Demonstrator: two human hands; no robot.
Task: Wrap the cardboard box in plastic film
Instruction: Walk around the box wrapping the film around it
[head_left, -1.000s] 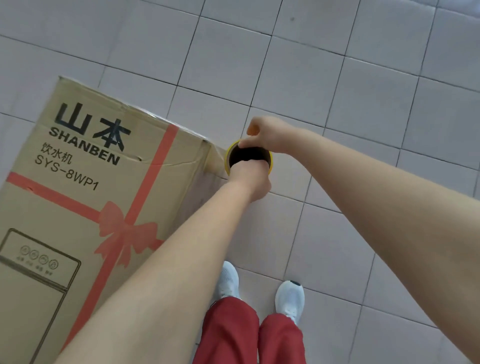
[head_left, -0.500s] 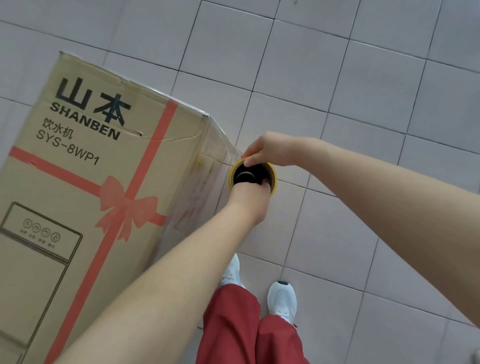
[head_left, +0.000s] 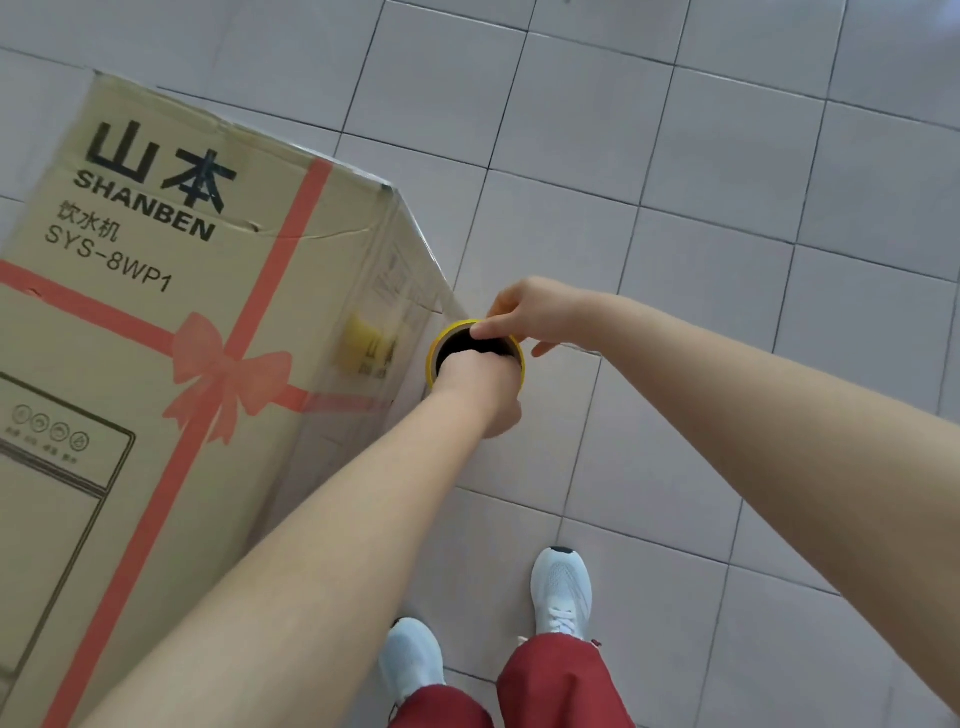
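Observation:
A tall brown cardboard box (head_left: 171, 332) with black lettering and a printed red ribbon stands on the floor at the left. Clear plastic film (head_left: 400, 291) stretches over its right side face, from the box corner to a film roll (head_left: 447, 332) with a yellow-rimmed core held upright beside the box. My left hand (head_left: 483, 395) grips the roll from the near side, fingers inside the core. My right hand (head_left: 524, 312) pinches the far rim of the same roll. The roll's body below the hands is hidden.
Pale grey floor tiles (head_left: 701, 260) spread to the right and behind the box. My two white shoes (head_left: 561, 587) and red trousers (head_left: 561, 686) are at the bottom, close to the box's near right corner.
Both hands have carried the roll from the box's far corner toward me along its right side, drawing film across that face. The view has shifted so more of the side face shows.

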